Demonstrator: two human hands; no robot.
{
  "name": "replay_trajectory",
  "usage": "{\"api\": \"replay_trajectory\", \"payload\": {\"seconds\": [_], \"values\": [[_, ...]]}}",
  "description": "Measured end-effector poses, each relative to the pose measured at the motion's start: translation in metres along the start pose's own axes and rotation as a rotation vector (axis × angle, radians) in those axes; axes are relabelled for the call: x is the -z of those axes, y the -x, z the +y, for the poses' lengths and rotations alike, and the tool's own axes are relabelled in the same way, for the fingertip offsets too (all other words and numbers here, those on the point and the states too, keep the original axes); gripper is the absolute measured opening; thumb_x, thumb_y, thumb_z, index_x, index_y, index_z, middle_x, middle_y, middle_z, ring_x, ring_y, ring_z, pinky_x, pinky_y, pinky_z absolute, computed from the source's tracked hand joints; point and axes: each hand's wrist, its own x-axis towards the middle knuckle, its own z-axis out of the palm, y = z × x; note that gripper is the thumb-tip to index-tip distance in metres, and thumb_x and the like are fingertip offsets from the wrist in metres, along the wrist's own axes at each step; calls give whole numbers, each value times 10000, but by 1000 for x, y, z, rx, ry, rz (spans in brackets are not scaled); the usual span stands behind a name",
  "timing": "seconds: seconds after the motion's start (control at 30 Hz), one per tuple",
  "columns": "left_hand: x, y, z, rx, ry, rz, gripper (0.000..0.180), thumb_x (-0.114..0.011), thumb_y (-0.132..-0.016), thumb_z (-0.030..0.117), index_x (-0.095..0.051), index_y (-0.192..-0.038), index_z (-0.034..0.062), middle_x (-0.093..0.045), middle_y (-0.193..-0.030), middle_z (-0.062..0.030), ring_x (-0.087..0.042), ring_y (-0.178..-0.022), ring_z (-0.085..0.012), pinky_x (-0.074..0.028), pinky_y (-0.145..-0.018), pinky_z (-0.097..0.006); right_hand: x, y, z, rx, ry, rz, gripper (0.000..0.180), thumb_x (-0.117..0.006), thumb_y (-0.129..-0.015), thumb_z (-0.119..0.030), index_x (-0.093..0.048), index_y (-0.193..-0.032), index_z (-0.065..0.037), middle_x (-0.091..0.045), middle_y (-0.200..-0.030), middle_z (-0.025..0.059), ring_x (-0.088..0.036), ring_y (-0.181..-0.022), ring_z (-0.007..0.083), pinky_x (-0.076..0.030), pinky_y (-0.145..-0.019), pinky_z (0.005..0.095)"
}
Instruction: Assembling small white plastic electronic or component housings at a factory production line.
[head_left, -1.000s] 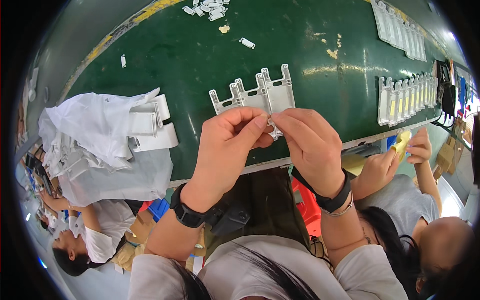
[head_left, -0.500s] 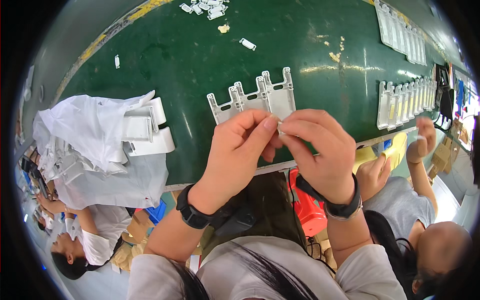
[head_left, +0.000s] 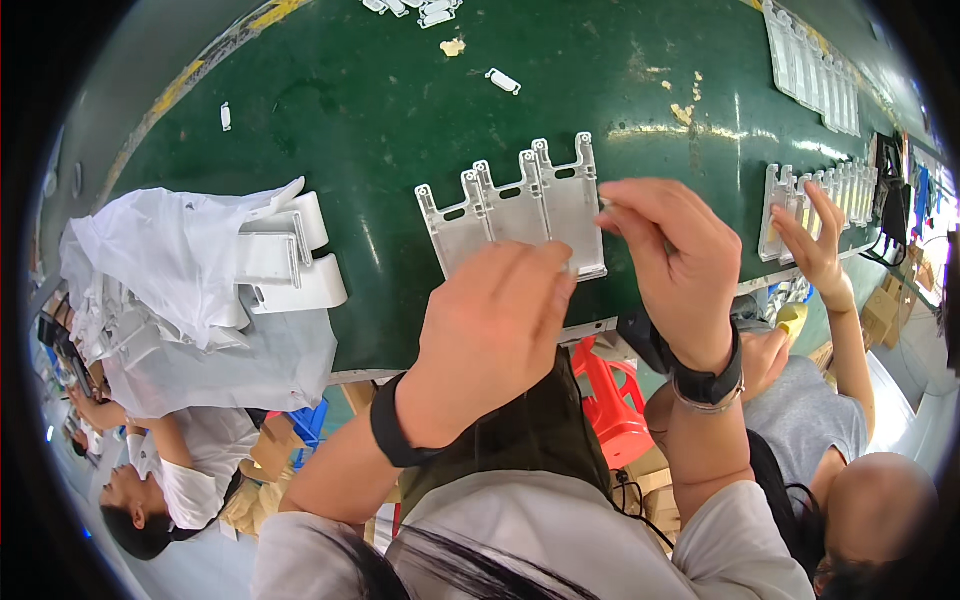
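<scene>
White plastic housings (head_left: 517, 215) lie side by side on the green table, their notched ends with small round holes pointing away from me. My left hand (head_left: 495, 335) is over their near edge, fingers pressed together and slightly blurred. A tiny pale bit shows at its fingertips, too small to name. To the right of the housings, my right hand (head_left: 685, 265) pinches thumb against fingers. A small pale speck shows at that pinch, but its kind cannot be made out. Beyond the housings lies one small white oblong clip-like part (head_left: 503, 81).
At left, white plastic parts (head_left: 270, 258) lie in a white plastic bag (head_left: 165, 245). Small white parts (head_left: 437, 12) are piled at the far edge. Rows of housings (head_left: 812, 70) stand at right, where a co-worker's hand (head_left: 818, 250) reaches. A red stool (head_left: 612, 405) is below the table.
My hands, together over the housings' near edge with a small white piece between them, have parted. The right moved right and outward, the left slightly lower. The co-worker's hand rose toward the housings.
</scene>
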Motion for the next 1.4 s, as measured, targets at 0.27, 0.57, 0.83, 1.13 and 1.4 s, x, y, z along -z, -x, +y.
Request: {"api": "replay_trajectory", "payload": {"seconds": [0.27,0.57,0.83,1.13,1.4], "values": [[-18,3,-11,-399,-556,-104,319,-732,-662,141,-655,-950,28,-587,-1034,-37,-538,-858,-208,-459,-717,-341,-8,-16,12,385,419,-112,217,-600,-651,-7,-628,-865,-19,-593,-918,77,-592,-818,234,-512,-660,313],[-19,3,-16,-430,-572,-96,236,-699,-677,148,-660,-890,53,-570,-989,-33,-526,-867,-216,-451,-756,-350,-13,-21,11,472,620,-217,238,-647,-619,9,-625,-856,-2,-542,-833,75,-557,-764,238,-487,-650,333],[-18,3,-15,-451,-563,-92,174,-597,-656,109,-652,-798,26,-589,-965,-73,-523,-832,-219,-461,-806,-341,-15,-14,5,606,919,-240,83,-603,-608,-112,-531,-630,-77,-441,-717,26,-452,-697,165,-370,-586,287],[-18,4,-20,-500,-578,-98,201,-591,-653,113,-653,-819,19,-574,-932,-71,-513,-858,-225,-455,-849,-362,-6,-20,9,838,1093,-307,64,-613,-632,-132,-589,-650,-76,-499,-764,23,-484,-719,160,-351,-581,274],[-20,6,-23,-504,-613,-46,180,-644,-687,81,-648,-859,27,-592,-1017,-36,-537,-861,-209,-474,-819,-368,11,-41,3,382,397,-330,114,-625,-759,-89,-651,-856,-35,-569,-829,80,-586,-810,268,-481,-674,365]]}}
